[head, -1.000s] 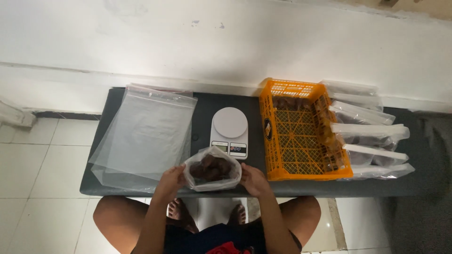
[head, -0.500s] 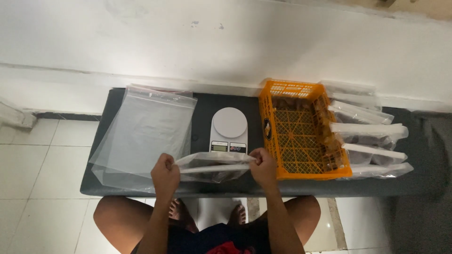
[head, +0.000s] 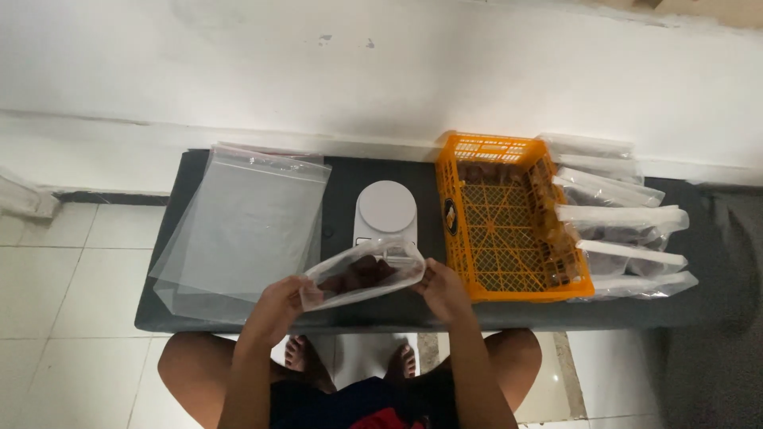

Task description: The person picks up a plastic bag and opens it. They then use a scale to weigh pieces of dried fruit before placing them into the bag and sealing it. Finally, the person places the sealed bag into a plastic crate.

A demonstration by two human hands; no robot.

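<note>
Bag: clear zip bag (head: pixel 363 272) of dark fruit, held over the near edge of the dark table (head: pixel 343 181).
Left hand (head: pixel 278 306): closed on the bag's left end.
Right hand (head: pixel 442 287): closed on its right end.
Table: white scale (head: pixel 385 212) behind the bag, empty bags (head: pixel 246 222) left, orange crate (head: pixel 502 216) right.
Room: white wall (head: pixel 381 71), tiled floor (head: pixel 63 302).

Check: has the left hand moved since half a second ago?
Yes. The left hand dropped toward the table's near edge, farther from the white scale.
</note>
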